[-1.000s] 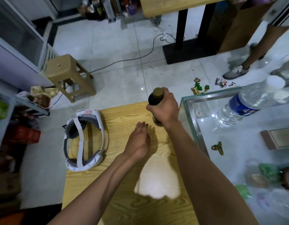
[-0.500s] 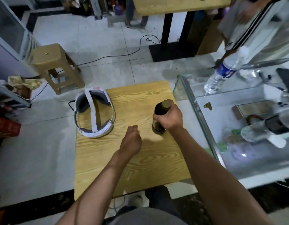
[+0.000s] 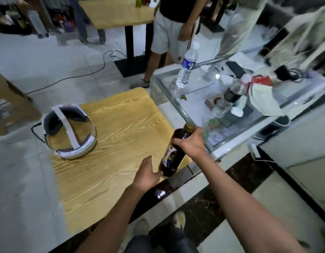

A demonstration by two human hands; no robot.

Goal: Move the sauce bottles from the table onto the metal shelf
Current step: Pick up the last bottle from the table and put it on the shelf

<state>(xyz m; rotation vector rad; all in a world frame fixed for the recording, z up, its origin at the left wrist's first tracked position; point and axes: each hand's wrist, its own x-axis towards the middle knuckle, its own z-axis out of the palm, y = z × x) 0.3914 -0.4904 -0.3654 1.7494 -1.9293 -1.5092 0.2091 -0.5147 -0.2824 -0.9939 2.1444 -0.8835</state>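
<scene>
A dark sauce bottle (image 3: 171,157) with a gold cap and a printed label is lifted off the wooden table (image 3: 110,143) and tilted, over the table's right front edge. My right hand (image 3: 191,143) grips it round the neck and shoulder. Beside the bottle's base is my left hand (image 3: 147,173), fingers relaxed, at or just short of the glass; I cannot tell if it touches. No metal shelf shows in this view.
A white and grey headset (image 3: 69,132) lies on the table's left side. A glass display counter (image 3: 231,99) stands to the right with water bottles (image 3: 187,67), a mask and small items. A person (image 3: 172,33) stands beyond it. A plastic stool (image 3: 8,103) is at far left.
My right hand has lifted the bottle off the table and carried it toward me and the right front edge. My left hand followed to its base. My head turned right.
</scene>
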